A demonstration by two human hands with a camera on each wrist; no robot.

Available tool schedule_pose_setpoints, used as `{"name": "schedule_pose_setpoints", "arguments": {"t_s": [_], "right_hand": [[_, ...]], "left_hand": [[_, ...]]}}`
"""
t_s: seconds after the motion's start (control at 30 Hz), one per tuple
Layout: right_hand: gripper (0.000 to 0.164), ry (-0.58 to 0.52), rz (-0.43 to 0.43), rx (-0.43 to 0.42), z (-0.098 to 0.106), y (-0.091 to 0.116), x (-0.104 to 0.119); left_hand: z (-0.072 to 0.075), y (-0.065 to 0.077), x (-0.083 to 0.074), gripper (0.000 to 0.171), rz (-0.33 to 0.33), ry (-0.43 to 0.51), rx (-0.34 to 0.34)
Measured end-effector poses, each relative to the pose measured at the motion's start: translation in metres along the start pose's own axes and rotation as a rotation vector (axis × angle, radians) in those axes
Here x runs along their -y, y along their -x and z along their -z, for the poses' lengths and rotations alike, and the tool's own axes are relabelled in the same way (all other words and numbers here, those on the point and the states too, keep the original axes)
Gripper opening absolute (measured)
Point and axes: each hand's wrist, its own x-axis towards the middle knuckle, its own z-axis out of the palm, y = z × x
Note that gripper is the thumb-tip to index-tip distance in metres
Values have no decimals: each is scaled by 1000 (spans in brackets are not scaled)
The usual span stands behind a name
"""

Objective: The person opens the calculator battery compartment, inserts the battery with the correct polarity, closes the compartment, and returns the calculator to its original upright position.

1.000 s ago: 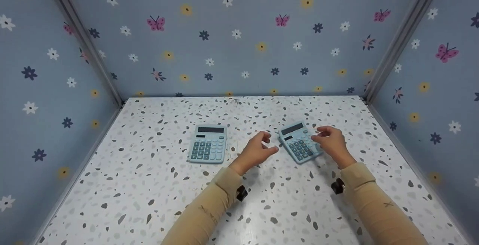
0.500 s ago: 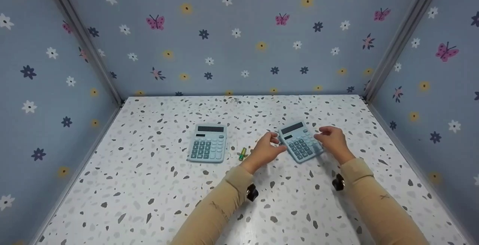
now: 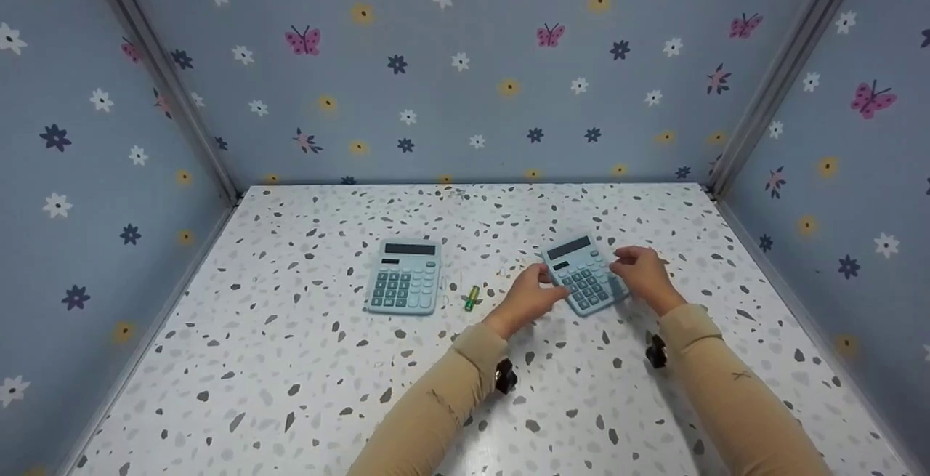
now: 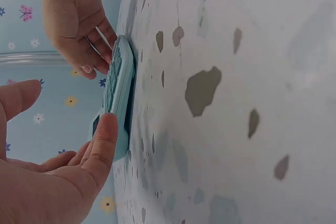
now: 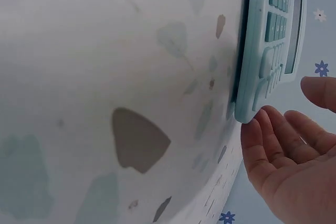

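A light blue calculator [image 3: 585, 277] lies tilted askew on the table between both hands. My left hand [image 3: 528, 300] is at its left edge; in the left wrist view the fingertips are right at the calculator's side [image 4: 122, 85], fingers loosely bent and thumb apart. Opposite, my right hand [image 3: 644, 279] is at the right edge. The right wrist view shows those fingertips [image 5: 258, 121] against the calculator's lower corner, with the thumb [image 5: 319, 92] held away from it. Neither hand wraps round the calculator.
A second light blue calculator [image 3: 404, 277] lies straight on the speckled table [image 3: 290, 360], to the left. Between the two calculators is a small green and yellow battery [image 3: 471, 299]. Flower-patterned panels [image 3: 465, 76] enclose the table at the back and sides.
My left hand has moved right, up to the left edge of the tilted calculator, uncovering the battery. My right hand has shifted only slightly, and both calculators lie in the same places.
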Motion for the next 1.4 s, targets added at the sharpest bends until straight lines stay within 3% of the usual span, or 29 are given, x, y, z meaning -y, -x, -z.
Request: {"name": "schedule_pose_setpoints", "arguments": {"t_s": [0.27, 0.47, 0.7, 0.93, 1.13, 1.3, 1.4], "right_hand": [[53, 40, 39, 41, -2, -4, 1], [53, 54, 44, 69, -4, -8, 1], [52, 66, 33, 92, -5, -11, 0], [49, 54, -10, 92, -2, -13, -3], [47, 87, -44, 108, -2, -12, -3], [47, 116, -5, 144, 1, -7, -2], [46, 115, 5, 162, 3, -6, -3]], "left_hand": [[-9, -4, 1, 65, 67, 53, 16], [-16, -7, 2, 58, 54, 84, 44], [-21, -11, 3, 50, 74, 86, 25], [-22, -13, 3, 60, 92, 26, 0], [-23, -11, 3, 52, 101, 67, 11], [-25, -12, 2, 50, 147, 90, -15], [-26, -13, 3, 55, 168, 52, -56]]}}
